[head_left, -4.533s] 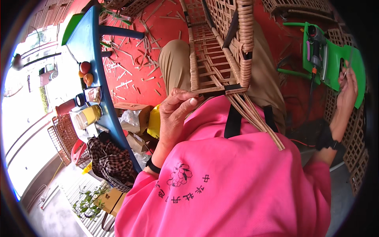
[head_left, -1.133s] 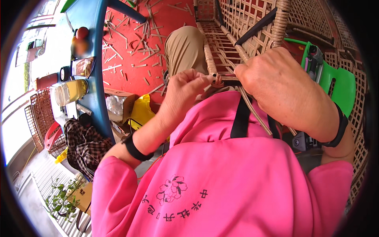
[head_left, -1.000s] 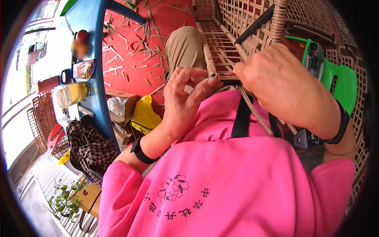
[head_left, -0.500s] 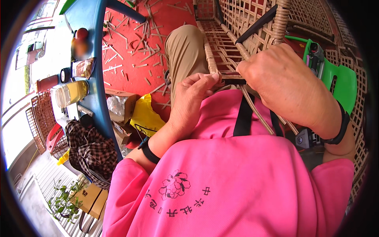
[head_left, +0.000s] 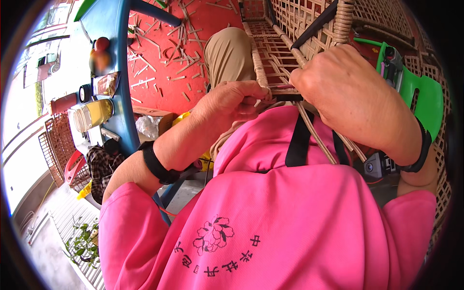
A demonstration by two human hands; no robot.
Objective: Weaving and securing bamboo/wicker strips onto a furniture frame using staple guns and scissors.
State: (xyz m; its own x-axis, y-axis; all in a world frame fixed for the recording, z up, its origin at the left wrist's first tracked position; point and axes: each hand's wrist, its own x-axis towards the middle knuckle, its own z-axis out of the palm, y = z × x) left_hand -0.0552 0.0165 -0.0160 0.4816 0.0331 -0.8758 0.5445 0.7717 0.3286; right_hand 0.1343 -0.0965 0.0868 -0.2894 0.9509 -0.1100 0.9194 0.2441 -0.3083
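Observation:
A woven rattan chair frame [head_left: 259,67] reaches toward my lap, with open lattice between its wrapped rails. My left hand [head_left: 237,99] is closed, thumb and forefinger pinching the wrapped rail's near end. To its right a short dark crossbar [head_left: 286,97] spans toward my other hand. My right hand [head_left: 345,89] is curled into a fist against the opposite rail. Its fingertips are tucked underneath, so whatever they grip is hidden. Loose rattan strips [head_left: 316,135] hang below it over my pink top. A black strap [head_left: 339,23] crosses the woven back panel.
Cut strip scraps [head_left: 181,41] litter the red floor. Left stands a blue table [head_left: 123,96] bearing a jar of yellow liquid [head_left: 92,115]. Close by my right arm are a green plastic seat [head_left: 425,104] with tools and a grey device [head_left: 377,166]. A leafy plant [head_left: 84,241] sits lower left.
My left elbow has swung outward and up, and that hand has turned palm-down, fingers curling under at the rail end. The right hand stays nearly in place. The view has shifted slightly.

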